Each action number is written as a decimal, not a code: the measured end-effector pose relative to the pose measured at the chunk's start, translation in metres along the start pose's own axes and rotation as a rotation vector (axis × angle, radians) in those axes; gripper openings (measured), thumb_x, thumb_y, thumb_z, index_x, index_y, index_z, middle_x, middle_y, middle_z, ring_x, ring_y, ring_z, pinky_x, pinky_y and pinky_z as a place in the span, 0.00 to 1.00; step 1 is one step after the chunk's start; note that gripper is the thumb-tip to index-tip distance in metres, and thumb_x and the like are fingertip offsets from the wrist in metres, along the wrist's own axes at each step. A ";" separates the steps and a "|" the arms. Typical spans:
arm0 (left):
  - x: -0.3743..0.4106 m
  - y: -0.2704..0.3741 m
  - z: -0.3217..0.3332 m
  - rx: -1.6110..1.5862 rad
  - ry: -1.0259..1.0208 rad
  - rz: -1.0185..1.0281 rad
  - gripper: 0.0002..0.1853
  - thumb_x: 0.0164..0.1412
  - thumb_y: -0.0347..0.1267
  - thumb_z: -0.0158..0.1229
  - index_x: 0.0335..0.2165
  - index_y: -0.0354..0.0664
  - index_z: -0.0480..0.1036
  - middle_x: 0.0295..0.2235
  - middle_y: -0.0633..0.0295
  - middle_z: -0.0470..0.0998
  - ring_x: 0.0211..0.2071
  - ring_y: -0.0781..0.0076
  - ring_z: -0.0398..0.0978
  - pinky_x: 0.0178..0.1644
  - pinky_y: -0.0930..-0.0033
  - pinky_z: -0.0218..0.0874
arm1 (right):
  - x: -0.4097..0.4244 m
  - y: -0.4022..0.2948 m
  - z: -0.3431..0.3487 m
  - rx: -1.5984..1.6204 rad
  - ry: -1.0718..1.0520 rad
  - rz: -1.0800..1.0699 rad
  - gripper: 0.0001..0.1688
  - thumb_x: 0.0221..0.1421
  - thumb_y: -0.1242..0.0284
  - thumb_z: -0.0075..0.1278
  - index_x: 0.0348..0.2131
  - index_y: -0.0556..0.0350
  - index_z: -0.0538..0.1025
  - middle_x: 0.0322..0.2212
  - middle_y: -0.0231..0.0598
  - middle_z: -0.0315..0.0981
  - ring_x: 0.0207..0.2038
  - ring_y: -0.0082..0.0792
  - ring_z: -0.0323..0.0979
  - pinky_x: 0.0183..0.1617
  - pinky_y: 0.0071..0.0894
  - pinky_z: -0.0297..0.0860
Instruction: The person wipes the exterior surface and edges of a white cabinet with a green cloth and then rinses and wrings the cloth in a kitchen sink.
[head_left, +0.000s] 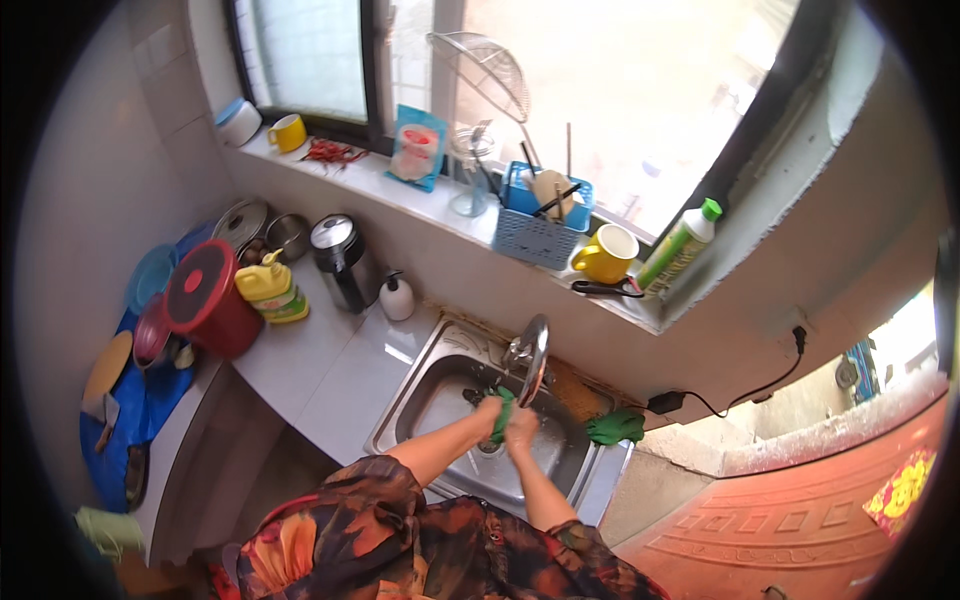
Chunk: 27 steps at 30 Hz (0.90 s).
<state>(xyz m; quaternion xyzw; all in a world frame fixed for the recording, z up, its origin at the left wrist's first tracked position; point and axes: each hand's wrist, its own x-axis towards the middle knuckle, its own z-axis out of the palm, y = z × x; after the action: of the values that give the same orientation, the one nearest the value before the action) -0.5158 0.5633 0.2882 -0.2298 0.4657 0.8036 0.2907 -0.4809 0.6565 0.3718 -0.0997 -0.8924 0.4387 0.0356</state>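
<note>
A green cloth (503, 411) is bunched between my two hands over a stainless steel sink (420, 411). My left hand (487, 417) grips its left side. On its right side, my right hand (520, 433) closes around the cloth, the fingers partly hidden. Both hands are just below the spout of a chrome faucet (537, 352), and drops of water show near it. A dark object (472, 395) lies in the basin beside my left hand; I cannot tell what it is. The drain (489, 447) is beneath my hands.
Another green cloth (616, 427) lies at the sink's right corner. Left of the sink stand a white pump bottle (396, 297), an electric kettle (343, 264), a yellow jug (271, 291) and a red bucket (211, 300). A blue utensil basket (536, 236) and yellow mug (606, 255) sit on the windowsill.
</note>
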 end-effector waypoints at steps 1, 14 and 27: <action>-0.013 0.011 0.036 -0.084 0.107 -0.149 0.09 0.55 0.33 0.48 0.28 0.39 0.71 0.24 0.59 0.74 0.24 0.66 0.73 0.27 0.64 0.66 | 0.021 0.034 -0.008 -0.050 0.025 0.068 0.25 0.53 0.56 0.38 0.25 0.59 0.75 0.24 0.57 0.72 0.30 0.58 0.72 0.35 0.51 0.64; 0.010 -0.033 -0.029 -0.512 -0.381 -0.246 0.20 0.58 0.48 0.45 0.31 0.43 0.72 0.30 0.56 0.75 0.28 0.64 0.73 0.35 0.62 0.65 | -0.066 -0.082 -0.021 0.277 -0.151 -0.339 0.06 0.45 0.74 0.54 0.26 0.57 0.75 0.22 0.41 0.69 0.28 0.37 0.69 0.37 0.32 0.64; -0.020 0.026 0.042 -0.097 0.339 -0.001 0.17 0.58 0.38 0.43 0.27 0.38 0.74 0.26 0.59 0.75 0.27 0.67 0.72 0.34 0.63 0.61 | -0.017 0.007 0.028 0.035 0.133 -0.337 0.20 0.57 0.63 0.42 0.30 0.64 0.75 0.26 0.56 0.73 0.29 0.50 0.72 0.31 0.43 0.65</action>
<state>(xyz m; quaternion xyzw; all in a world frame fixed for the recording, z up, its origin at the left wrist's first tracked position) -0.5230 0.5852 0.3367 -0.3761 0.4684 0.7748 0.1970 -0.4674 0.6356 0.3492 0.0233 -0.8844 0.4344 0.1691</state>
